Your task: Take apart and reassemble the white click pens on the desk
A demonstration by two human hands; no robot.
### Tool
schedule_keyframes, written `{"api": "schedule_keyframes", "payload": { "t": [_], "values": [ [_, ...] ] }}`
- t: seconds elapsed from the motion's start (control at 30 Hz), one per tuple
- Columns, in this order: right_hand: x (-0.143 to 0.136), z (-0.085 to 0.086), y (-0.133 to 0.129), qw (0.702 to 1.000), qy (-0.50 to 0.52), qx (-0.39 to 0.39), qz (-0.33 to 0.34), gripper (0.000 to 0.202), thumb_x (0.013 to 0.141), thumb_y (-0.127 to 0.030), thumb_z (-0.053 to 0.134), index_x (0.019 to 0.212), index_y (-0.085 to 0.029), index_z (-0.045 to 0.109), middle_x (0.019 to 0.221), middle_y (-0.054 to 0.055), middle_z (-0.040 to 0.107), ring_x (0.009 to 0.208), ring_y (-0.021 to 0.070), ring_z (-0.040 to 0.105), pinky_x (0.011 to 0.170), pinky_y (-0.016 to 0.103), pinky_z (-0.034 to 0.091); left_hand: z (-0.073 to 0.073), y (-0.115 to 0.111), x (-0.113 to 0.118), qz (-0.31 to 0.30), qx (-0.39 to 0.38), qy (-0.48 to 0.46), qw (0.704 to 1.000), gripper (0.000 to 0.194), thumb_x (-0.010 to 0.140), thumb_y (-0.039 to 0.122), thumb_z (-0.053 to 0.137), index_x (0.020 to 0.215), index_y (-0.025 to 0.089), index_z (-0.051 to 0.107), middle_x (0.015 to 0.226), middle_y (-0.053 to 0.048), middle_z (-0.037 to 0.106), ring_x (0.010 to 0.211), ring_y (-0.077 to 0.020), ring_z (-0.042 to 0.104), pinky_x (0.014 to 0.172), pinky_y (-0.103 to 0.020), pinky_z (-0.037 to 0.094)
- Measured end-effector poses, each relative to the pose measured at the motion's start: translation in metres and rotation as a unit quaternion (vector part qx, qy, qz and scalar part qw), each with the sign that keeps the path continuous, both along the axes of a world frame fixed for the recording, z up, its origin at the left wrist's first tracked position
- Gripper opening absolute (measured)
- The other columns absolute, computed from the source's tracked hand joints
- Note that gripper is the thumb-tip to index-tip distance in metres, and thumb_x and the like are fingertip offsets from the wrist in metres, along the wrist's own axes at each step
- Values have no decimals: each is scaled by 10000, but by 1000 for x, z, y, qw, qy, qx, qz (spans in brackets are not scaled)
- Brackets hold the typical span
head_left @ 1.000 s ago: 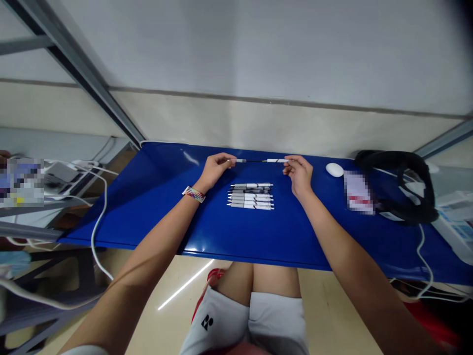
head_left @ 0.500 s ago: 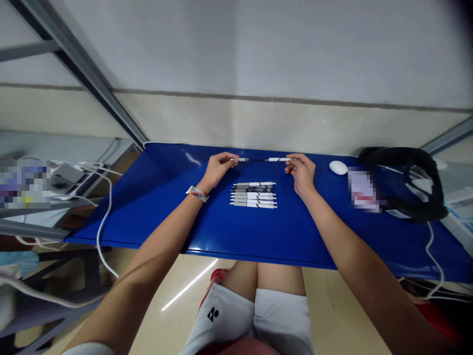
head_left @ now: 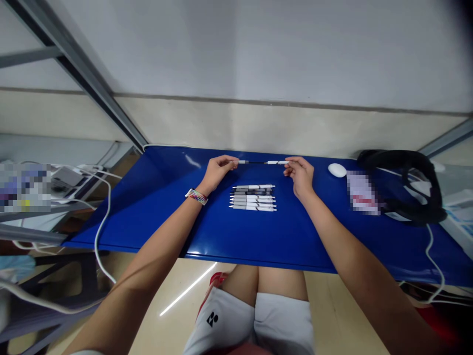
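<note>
My left hand (head_left: 218,173) pinches the grey front part (head_left: 242,161) of a pen. Opposite it, my right hand (head_left: 300,175) grips the white pen barrel (head_left: 276,162) by its far end. The two parts are apart, and a thin dark refill (head_left: 257,162) spans the gap between them. Both hands hold these level over the back of the blue table. Just below lie several pens (head_left: 253,198) side by side in a stack of rows, tips pointing left; most are white and grey, one looks darker.
To the right on the blue table (head_left: 221,236) sit a white oval object (head_left: 337,170), a blurred packet (head_left: 362,192) and a black strap-like headset (head_left: 424,187). A white cable (head_left: 105,227) hangs over the left edge. Metal frame posts (head_left: 92,88) and a wall bound the back.
The view has tilted slightly, so the table sits a little lower. Both hands keep their grip on the pen parts, with the gap between them nearly the same.
</note>
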State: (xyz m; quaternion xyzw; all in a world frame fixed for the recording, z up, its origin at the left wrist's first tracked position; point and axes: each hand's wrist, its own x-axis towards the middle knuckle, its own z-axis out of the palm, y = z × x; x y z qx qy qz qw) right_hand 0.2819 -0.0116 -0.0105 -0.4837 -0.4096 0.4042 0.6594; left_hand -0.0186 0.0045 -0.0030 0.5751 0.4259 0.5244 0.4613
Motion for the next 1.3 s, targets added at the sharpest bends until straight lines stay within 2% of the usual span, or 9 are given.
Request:
{"api": "schedule_keyframes", "payload": {
  "t": [0.1, 0.23, 0.33, 0.47, 0.7, 0.87, 1.03, 1.13, 1.3],
  "values": [
    [-1, 2, -2, 1000, -8, -3, 2, 164, 757, -302, 741, 891, -225, 794, 725, -7, 705, 564, 122, 628, 552, 260, 469, 2, -3, 0, -3, 10, 31, 999, 322, 802, 418, 902, 1014, 180, 860, 893, -66, 814, 808, -174, 701, 840, -339, 564],
    [-4, 9, -8, 989, -66, 0, 134, 257, 781, -351, 830, 1005, -225, 831, 841, 34, 782, 650, 143, 678, 614, 284, 514, 7, -9, 3, -49, 30, 86, 995, 353, 808, 446, 915, 1038, 182, 867, 922, -77, 830, 800, -174, 705, 789, -315, 540],
    [-8, 13, -12, 982, -73, 2, 176, 303, 759, -392, 890, 1011, -231, 837, 829, 30, 782, 665, 155, 683, 637, 304, 541, 10, -11, 5, -52, 42, 104, 992, 355, 866, 526, 854, 907, 173, 859, 885, -81, 828, 791, -179, 710, 788, -310, 536],
    [-9, 12, -13, 980, -77, 13, 185, 305, 729, -389, 923, 980, -235, 846, 764, 13, 749, 678, 163, 688, 636, 306, 544, 10, -10, 6, -39, 38, 131, 990, 595, 976, 669, 670, 669, 167, 761, 671, -67, 740, 635, -150, 644, 703, -294, 501],
    [-8, 8, -11, 977, -112, 31, 177, 302, 753, -436, 920, 978, -244, 857, 747, 20, 748, 681, 185, 697, 645, 340, 576, 9, -8, 4, -30, 25, 169, 985, 743, 1002, 753, 568, 524, 188, 644, 487, -29, 580, 498, -124, 530, 589, -285, 394],
    [-11, 10, -14, 975, -131, 27, 178, 338, 763, -469, 926, 1005, -242, 865, 719, 20, 751, 663, 188, 693, 646, 350, 586, 10, -10, 4, -34, 18, 177, 983, 792, 1022, 750, 530, 449, 204, 538, 428, -6, 464, 474, -118, 492, 595, -298, 372],
    [-10, 12, -15, 976, -111, 23, 188, 328, 763, -450, 931, 1007, -242, 866, 783, 37, 795, 681, 186, 703, 670, 348, 590, 11, -10, 7, -26, 45, 151, 987, 599, 984, 634, 680, 594, 182, 626, 558, -11, 593, 546, -113, 522, 608, -282, 388],
    [-8, 11, -14, 977, -94, 17, 192, 332, 774, -446, 930, 1028, -244, 863, 875, 54, 831, 703, 179, 715, 692, 343, 594, 10, -8, 8, -45, 55, 89, 993, 373, 855, 527, 865, 863, 182, 725, 701, -9, 691, 641, -131, 613, 655, -268, 461],
    [-8, 11, -13, 978, -84, 9, 191, 327, 777, -432, 924, 1032, -236, 860, 882, 55, 833, 699, 171, 710, 686, 332, 585, 8, -6, 7, -81, 32, 41, 995, 400, 979, 518, 732, 1182, 173, 743, 734, -16, 705, 680, -144, 678, 731, -291, 548]
  ]
}}
